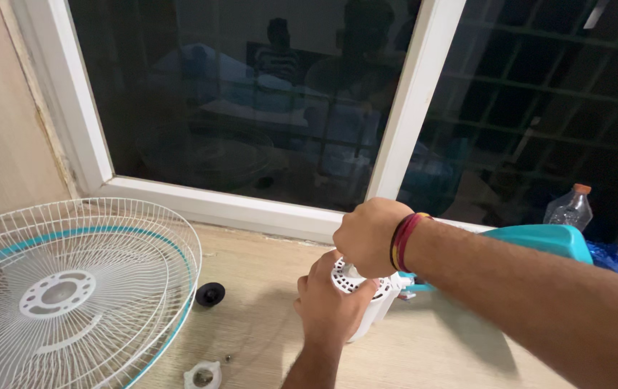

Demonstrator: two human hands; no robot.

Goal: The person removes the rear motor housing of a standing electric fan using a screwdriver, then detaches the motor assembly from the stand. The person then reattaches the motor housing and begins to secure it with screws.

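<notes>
By window, L hand & R hand grip white fan motor

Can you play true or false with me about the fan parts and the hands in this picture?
1. Both hands are on the white fan motor housing. True.
2. The white wire fan guard stands upright against the window. False: it lies flat on the wooden surface, to the left.
3. A small black cap lies beside the guard. True.
4. The right hand wears a glove. False: it is bare, with red and yellow bands on the wrist.
5. The left hand holds a plastic bottle. False: the plastic bottle stands untouched by the window.
</notes>
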